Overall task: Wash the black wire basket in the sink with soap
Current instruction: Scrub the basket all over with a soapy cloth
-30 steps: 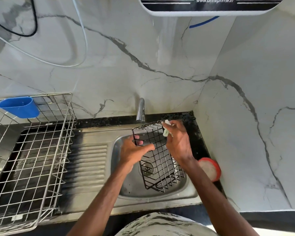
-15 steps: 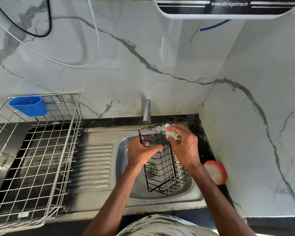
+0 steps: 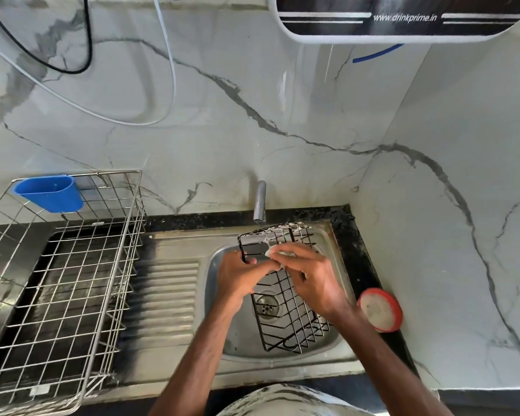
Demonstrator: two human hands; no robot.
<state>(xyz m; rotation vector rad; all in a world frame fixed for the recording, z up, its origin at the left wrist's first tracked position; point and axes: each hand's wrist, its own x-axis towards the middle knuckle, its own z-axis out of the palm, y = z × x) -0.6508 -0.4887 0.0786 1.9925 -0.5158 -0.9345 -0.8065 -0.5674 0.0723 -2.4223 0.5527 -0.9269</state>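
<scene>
Bright, soft light; faint glare on the marble wall [image 3: 283, 85]; wide-angle bowing at edges; slight blur throughout.

Two hands [image 3: 243, 280] [image 3: 318, 280]; one each: black wire basket [image 3: 285, 346], sink [image 3: 240, 334], steel rack [image 3: 111, 265], pad [image 3: 282, 253], tap [image 3: 259, 202], cup [image 3: 50, 193].

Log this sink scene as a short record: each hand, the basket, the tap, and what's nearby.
Left hand: grips the black wire basket by its upper left edge
Right hand: holds a pale scrubber against the basket's upper wires
Basket: tilted in the sink, lower end in the bowl, suds on its top wires
Tap: above the basket's top; no stream visible
Nearby: red round tub at right; steel rack with a blue cup at left
</scene>
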